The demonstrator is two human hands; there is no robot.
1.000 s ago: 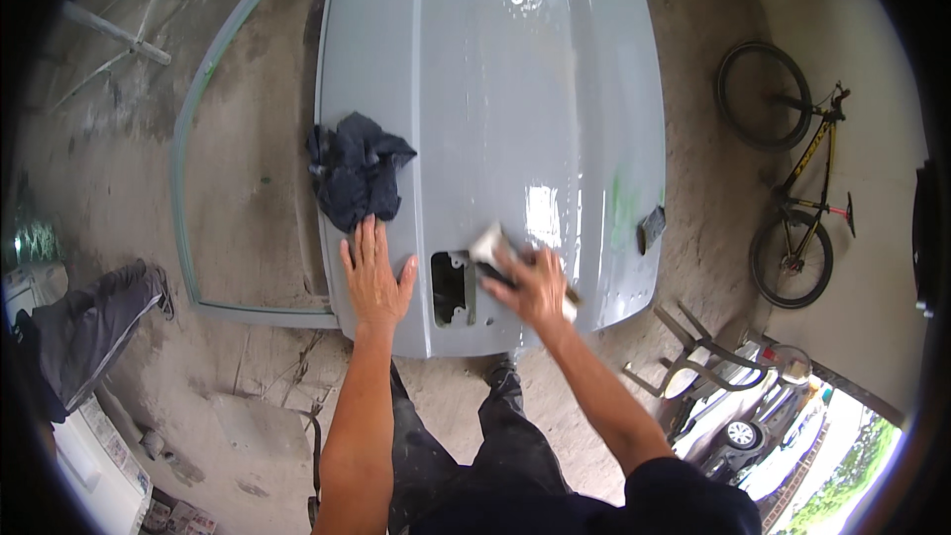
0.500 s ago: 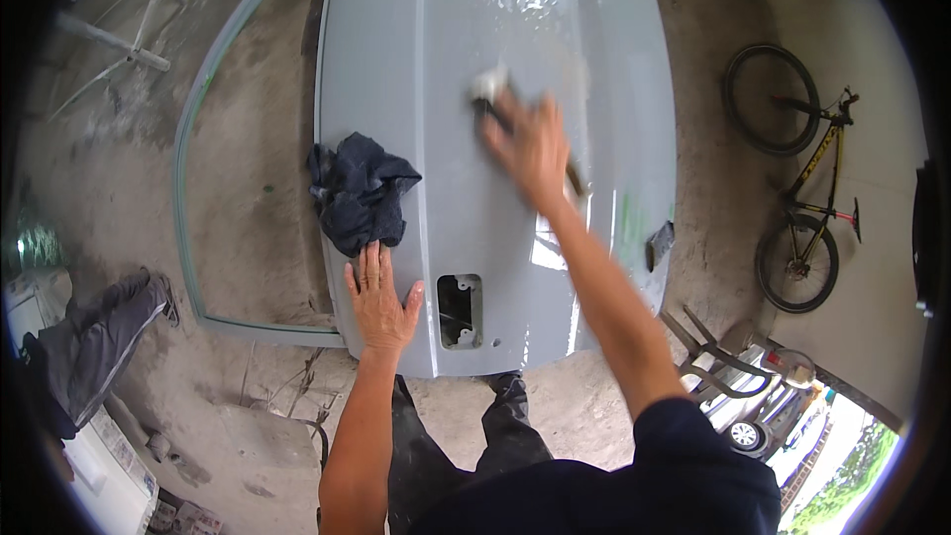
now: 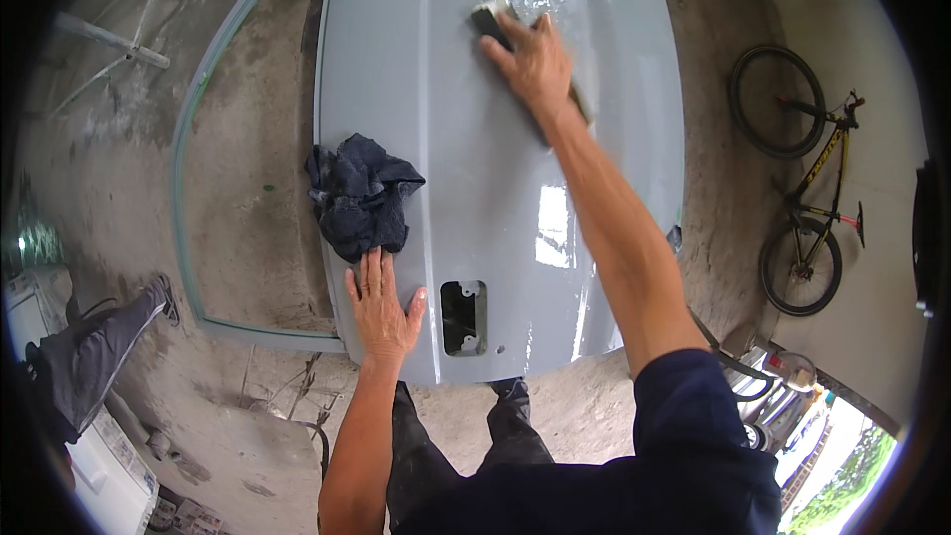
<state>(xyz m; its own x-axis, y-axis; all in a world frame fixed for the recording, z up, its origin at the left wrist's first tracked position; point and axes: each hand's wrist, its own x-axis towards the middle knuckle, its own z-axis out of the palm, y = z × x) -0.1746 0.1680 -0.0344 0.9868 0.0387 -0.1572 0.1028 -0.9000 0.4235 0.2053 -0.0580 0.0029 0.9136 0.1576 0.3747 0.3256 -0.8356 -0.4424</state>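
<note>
Pressing sanding block, gripped in my right hand, on far wet grey car door panel; left hand open flat near dark rag. Risk: wet surface, block slipping.

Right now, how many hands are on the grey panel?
2. The left hand lies flat near the panel's near edge, just below the dark rag; the right hand presses a sanding block farther up.

Rough grey concrete floor; yellow-and-black bicycle leaning against pale wall (daylight at lower right).
</note>
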